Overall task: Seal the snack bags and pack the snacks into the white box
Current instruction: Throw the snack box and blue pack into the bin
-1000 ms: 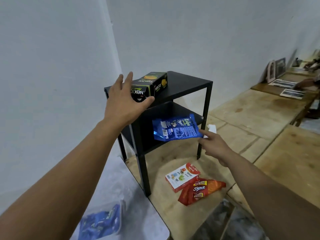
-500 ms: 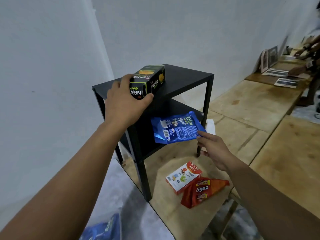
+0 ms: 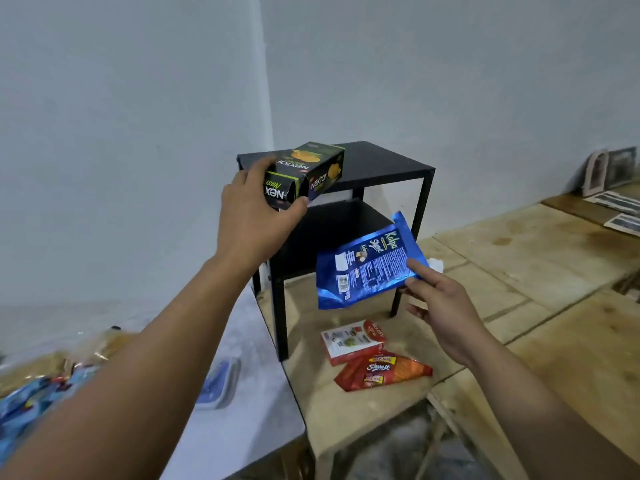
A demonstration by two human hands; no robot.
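My left hand grips the near end of a black and green Nextar box, lifted at the front corner of the black shelf. My right hand pinches the right edge of a blue Kalpa snack bag, held in the air in front of the shelf's lower level. A white and red snack box and a red Share It bag lie on the wooden table below. No white box is clearly in view.
The wooden table stretches right, with photos and frames at the far end. At the lower left, a white surface holds a blurred clear container with a blue lid and colourful wrappers.
My left hand has closed on the Nextar box and lifted it off the shelf top. My right hand has pulled the blue bag out from the lower shelf and raised it.
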